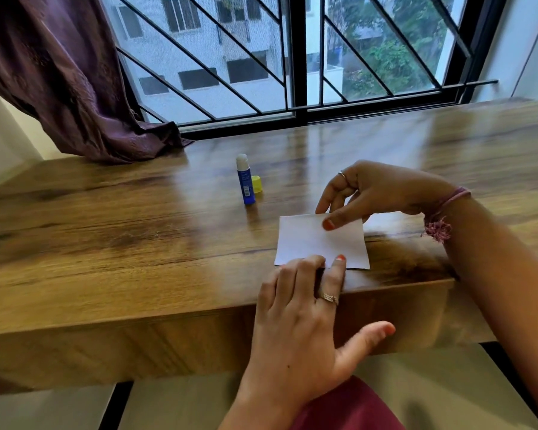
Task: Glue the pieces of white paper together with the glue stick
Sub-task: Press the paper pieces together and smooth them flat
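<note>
1. Wood grain runs across the broad table point(106, 231) we work at, pushed up against the barred window point(292, 57), probably for the daylight; a purple curtain point(59, 72) spills onto its far left corner.

2. White paper point(311, 240) lies flat near the table's front edge, close to us, so both hands reach it easily. We cannot tell whether it is one sheet or two already stacked.

3. Our left hand point(295, 333) presses the paper's near edge with straight, relaxed fingers, grasping nothing; we judge it pins the sheet so it cannot slide.

4. Our right hand point(373, 190) reaches in from the right and pinches the far edge between thumb and forefinger, likely aligning or smoothing the joint.

5. Farther back, well apart from the paper, the blue glue stick point(245, 180) stands upright and uncapped, its white glue exposed, so it stays clean and ready.

6. Its yellow cap point(257, 184) sits just beside it.
</note>
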### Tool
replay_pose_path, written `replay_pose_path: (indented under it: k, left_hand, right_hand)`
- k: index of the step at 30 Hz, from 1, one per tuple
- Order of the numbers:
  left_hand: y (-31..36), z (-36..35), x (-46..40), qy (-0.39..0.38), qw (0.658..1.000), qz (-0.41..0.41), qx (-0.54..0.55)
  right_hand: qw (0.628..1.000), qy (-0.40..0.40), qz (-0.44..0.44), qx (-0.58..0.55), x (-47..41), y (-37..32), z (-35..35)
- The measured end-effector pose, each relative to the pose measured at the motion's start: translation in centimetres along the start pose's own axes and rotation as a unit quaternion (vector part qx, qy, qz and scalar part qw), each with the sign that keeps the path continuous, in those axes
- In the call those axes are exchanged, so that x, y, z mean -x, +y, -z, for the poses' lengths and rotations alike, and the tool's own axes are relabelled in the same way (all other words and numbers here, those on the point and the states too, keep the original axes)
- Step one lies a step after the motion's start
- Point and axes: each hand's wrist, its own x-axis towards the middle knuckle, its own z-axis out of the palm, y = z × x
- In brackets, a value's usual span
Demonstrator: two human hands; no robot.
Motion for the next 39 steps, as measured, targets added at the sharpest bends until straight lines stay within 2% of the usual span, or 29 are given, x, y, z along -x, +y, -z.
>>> replay_pose_path:
  k: [19,39]
  left_hand:
    - [0.8,-1.2,-0.1,0.020,1.000,0.017,-0.010]
    - [1.3,-0.9,-0.5,-0.019,0.999,0.041,-0.021]
  right_hand:
    - [1.000,-0.003,0.000,0.002,-0.1,0.1,0.1]
    - [1.000,0.001,-0.001,0.012,0.1,0.0,0.0]
